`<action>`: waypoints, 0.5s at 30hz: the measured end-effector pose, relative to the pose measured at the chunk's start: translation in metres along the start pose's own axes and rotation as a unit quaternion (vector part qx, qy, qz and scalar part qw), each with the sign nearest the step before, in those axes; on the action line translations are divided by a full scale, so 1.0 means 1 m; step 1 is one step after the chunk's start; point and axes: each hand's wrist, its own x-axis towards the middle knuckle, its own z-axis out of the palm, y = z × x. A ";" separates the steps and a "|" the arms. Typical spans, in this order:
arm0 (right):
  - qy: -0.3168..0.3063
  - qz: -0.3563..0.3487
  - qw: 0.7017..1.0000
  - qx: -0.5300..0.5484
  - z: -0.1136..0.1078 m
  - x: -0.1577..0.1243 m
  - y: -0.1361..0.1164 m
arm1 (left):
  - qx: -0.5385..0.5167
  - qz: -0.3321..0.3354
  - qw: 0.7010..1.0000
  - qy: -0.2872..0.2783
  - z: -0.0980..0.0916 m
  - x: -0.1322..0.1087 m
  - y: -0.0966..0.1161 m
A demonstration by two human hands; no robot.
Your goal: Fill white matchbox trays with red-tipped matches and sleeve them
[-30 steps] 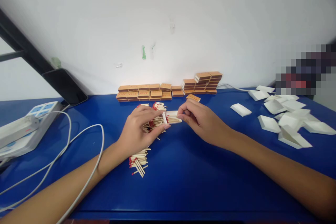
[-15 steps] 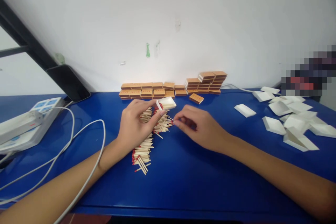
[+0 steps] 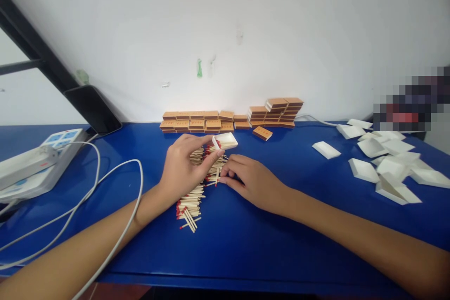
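Note:
My left hand (image 3: pixel 186 161) is closed on a white matchbox tray (image 3: pixel 228 138), pinched between thumb and fingers and tilted. Some red-tipped matches lie inside the tray. Below and beside it spreads a long pile of loose matches (image 3: pixel 190 200), partly covered by my left hand. At the right edge of the pile, the fingertips of my right hand (image 3: pixel 255 180) are pinched together on matches; how many is hidden.
Brown matchboxes (image 3: pixel 204 124) stand in stacked rows along the wall, with a single matchbox (image 3: pixel 262 133) in front. Empty white trays (image 3: pixel 395 166) lie heaped at right. A power strip (image 3: pixel 66 159), white cables (image 3: pixel 140 173) and a black phone-like slab (image 3: pixel 93 110) occupy the left.
My right hand has moved left and slightly down, in to the edge of the match pile. My left hand keeps the tray in nearly the same place.

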 end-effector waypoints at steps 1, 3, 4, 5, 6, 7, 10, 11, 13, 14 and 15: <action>-0.011 0.007 1.000 -0.003 -0.002 0.000 0.000 | 0.002 0.003 1.000 0.002 -0.001 0.001 0.000; -0.031 0.024 0.999 -0.002 -0.007 -0.001 0.002 | 0.005 0.008 1.000 0.005 -0.002 0.001 -0.001; -0.039 0.031 0.999 0.001 -0.010 -0.003 0.004 | 0.006 0.010 1.000 0.003 -0.003 0.002 -0.001; -0.046 0.038 0.998 0.006 -0.014 -0.004 0.007 | 0.007 0.012 1.000 0.000 -0.003 0.002 -0.002; -0.050 0.044 0.998 0.012 -0.018 -0.006 0.010 | 0.008 0.012 1.000 -0.004 -0.004 0.002 -0.002; -0.053 0.050 0.997 0.016 -0.022 -0.008 0.015 | 0.009 0.011 1.000 -0.009 -0.004 0.001 -0.003; -0.058 0.070 0.996 0.022 -0.036 -0.013 0.031 | 0.014 0.008 1.000 -0.021 -0.004 0.000 -0.004; -0.058 0.075 0.995 0.022 -0.040 -0.014 0.036 | 0.015 0.009 0.999 -0.027 -0.003 -0.001 -0.005; -0.057 0.081 0.995 0.021 -0.048 -0.015 0.046 | 0.019 0.013 0.999 -0.043 -0.002 -0.002 -0.006; -0.054 0.082 0.995 0.020 -0.052 -0.015 0.050 | 0.020 0.016 0.998 -0.051 -0.002 -0.003 -0.007; -0.052 0.083 0.995 0.020 -0.055 -0.015 0.053 | 0.021 0.020 0.998 -0.057 -0.001 -0.003 -0.007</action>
